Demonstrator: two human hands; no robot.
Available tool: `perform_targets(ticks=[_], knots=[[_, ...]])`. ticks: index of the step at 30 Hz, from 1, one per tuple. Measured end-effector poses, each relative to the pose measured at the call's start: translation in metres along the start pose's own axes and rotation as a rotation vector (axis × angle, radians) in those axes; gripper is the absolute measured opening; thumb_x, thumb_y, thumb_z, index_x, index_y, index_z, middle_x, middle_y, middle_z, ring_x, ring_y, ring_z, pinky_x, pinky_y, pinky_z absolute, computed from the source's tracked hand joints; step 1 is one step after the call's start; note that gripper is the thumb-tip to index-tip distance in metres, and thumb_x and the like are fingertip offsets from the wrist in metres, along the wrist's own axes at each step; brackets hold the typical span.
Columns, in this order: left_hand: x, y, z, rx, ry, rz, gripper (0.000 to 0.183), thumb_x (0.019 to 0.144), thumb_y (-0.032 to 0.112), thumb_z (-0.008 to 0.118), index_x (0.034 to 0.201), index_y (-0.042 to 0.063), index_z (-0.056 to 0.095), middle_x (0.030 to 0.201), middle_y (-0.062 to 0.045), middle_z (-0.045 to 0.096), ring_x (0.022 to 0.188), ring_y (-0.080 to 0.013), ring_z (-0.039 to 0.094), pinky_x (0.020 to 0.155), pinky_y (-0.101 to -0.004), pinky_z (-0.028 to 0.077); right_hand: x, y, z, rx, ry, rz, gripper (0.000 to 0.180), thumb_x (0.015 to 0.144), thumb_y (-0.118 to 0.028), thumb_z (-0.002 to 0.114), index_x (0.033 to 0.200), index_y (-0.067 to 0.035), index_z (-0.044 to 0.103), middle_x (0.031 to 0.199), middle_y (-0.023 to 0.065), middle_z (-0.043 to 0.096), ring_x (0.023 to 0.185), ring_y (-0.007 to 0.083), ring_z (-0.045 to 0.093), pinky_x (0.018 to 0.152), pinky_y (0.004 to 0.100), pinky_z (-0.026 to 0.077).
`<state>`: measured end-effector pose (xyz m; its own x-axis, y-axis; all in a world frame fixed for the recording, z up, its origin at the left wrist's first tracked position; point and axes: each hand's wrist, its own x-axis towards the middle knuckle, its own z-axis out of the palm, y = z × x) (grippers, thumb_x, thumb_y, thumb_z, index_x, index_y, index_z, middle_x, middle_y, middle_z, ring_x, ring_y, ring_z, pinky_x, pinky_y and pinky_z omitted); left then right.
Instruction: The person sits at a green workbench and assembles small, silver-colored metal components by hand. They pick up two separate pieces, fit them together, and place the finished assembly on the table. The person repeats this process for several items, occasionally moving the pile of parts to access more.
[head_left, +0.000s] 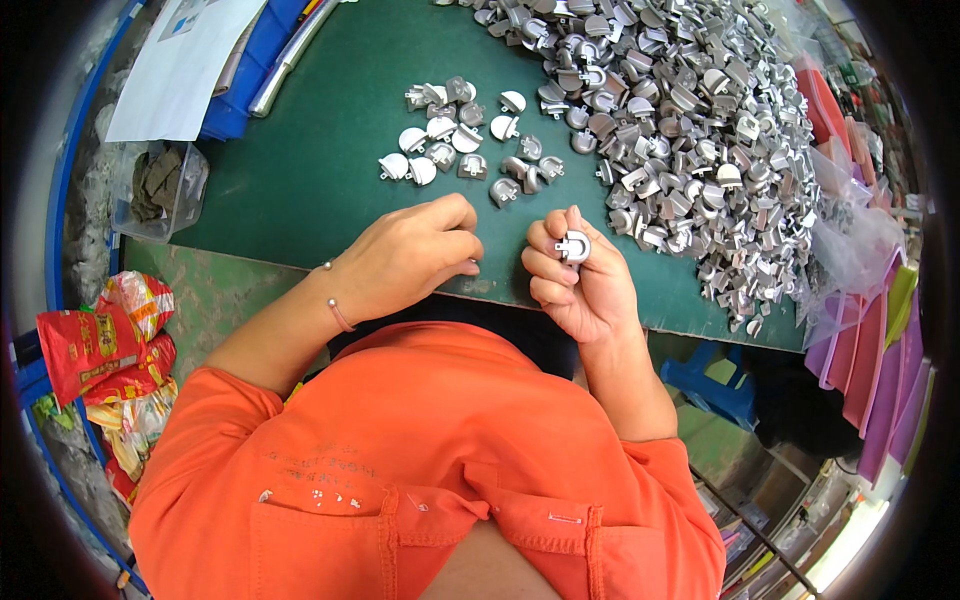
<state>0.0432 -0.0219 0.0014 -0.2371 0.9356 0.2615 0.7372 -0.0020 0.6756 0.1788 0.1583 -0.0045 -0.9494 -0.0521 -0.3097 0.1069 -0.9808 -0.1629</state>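
My right hand (581, 277) grips a small silver-grey metal part (574, 247), rounded with a short tab, between thumb and fingers near the table's front edge. To its left, my left hand (420, 251) hovers with bent fingers over the edge; its fingertips are partly hidden, and whether anything is between them I cannot tell. Beyond both hands, a loose group of similar metal parts (472, 166) lies spread on the green tabletop (315, 180). A big heap of the same parts (675, 127) covers the right side of the table.
At the left stand a clear plastic box (180, 214) with grey-brown pieces, a blue bin (247, 82) and a white sheet (184, 67). Red plastic packets (97, 345) hang below left. Clear plastic bags (855, 240) and pink and purple sheets (862, 360) flank the right edge, above a blue stool (709, 382).
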Motion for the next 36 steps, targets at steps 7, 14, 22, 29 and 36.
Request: perform_targets(ticks=[7,14,22,29,36], knots=[[-0.004,-0.003,-0.002,-0.802,0.151,-0.237,0.007,0.087,0.006,0.063,0.088,0.002,0.058,0.084,-0.005,0.054,0.065,-0.0124,0.052,0.054,-0.0249,0.042,0.0,-0.013,0.009,-0.435,0.0,-0.194,0.02,0.094,-0.014,0.056,0.078,-0.003,0.053,0.077,0.0066,0.052,0.053,0.0111,0.042,0.044,0.0198,0.03],[0.0,0.001,0.005,-1.644,0.379,-0.634,0.009,0.096,0.008,0.05,0.097,0.0,0.054,0.081,-0.002,0.052,0.062,-0.0068,0.047,0.052,-0.0205,0.037,0.033,-0.003,0.026,-2.401,0.124,-0.83,0.018,0.079,-0.009,0.07,0.096,-0.009,0.067,0.081,0.0072,0.056,0.073,0.0279,0.062,0.06,0.0385,0.05],[0.0,-0.002,0.004,-1.647,0.356,-0.639,0.012,0.097,0.011,0.05,0.094,0.0,0.054,0.084,-0.005,0.054,0.066,-0.0111,0.054,0.053,-0.0233,0.046,0.031,-0.002,0.016,-2.385,0.117,-0.852,0.018,0.078,-0.011,0.072,0.094,-0.006,0.065,0.084,0.0086,0.058,0.072,0.0286,0.062,0.06,0.0384,0.05],[-0.001,-0.011,-0.012,-1.281,0.343,-0.637,0.015,0.094,0.014,0.06,0.085,0.004,0.055,0.089,-0.004,0.055,0.068,-0.0094,0.053,0.048,-0.0196,0.038,0.009,-0.008,0.027,-2.03,0.204,-0.443,0.013,0.083,-0.012,0.069,0.087,0.0,0.066,0.074,0.0136,0.057,0.065,0.0285,0.058,0.06,0.036,0.046],[0.034,-0.018,-0.008,0.253,0.189,-0.126,0.014,0.076,0.007,0.071,0.088,0.003,0.065,0.095,-0.008,0.06,0.075,-0.0269,0.061,0.067,-0.0363,0.05,0.009,-0.001,0.015,-2.137,0.339,-0.706,0.014,0.082,-0.012,0.071,0.09,-0.003,0.064,0.074,0.0127,0.056,0.062,0.0284,0.057,0.056,0.0359,0.046]])
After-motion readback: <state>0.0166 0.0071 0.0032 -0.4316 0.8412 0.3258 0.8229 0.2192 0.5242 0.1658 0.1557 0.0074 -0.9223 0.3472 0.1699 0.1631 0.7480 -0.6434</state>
